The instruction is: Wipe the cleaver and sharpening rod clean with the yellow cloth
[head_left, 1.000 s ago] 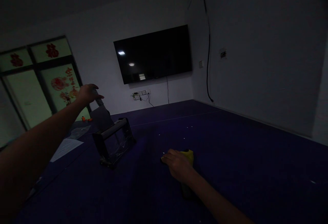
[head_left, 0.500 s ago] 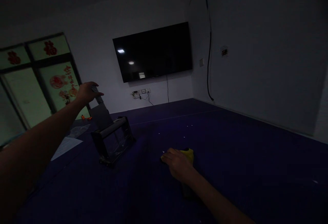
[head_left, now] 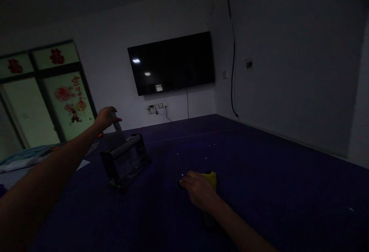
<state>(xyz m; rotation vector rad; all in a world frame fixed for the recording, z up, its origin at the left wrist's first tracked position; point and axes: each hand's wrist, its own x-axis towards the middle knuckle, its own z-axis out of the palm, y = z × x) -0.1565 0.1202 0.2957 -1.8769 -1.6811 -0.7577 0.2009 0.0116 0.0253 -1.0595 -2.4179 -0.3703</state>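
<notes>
The room is dim. My left hand (head_left: 106, 117) is stretched out to the left and closed round the raised lever handle (head_left: 117, 124) of a dark metal-framed device (head_left: 125, 161) that stands on the dark blue table (head_left: 259, 175). My right hand (head_left: 197, 187) rests palm down on a yellow cloth-like thing (head_left: 211, 178) on the table, fingers curled over it; most of the yellow thing is hidden under the hand.
A black wall-mounted screen (head_left: 173, 63) hangs ahead, with sockets and cables (head_left: 158, 106) below it. A window with red paper decorations (head_left: 69, 96) is at the left. Paper sheets (head_left: 83, 163) lie left of the device. Small white specks dot the table.
My left hand has brought the lever handle lower, closer to the device's frame. My right hand stays on the yellow thing. The view has shifted slightly.
</notes>
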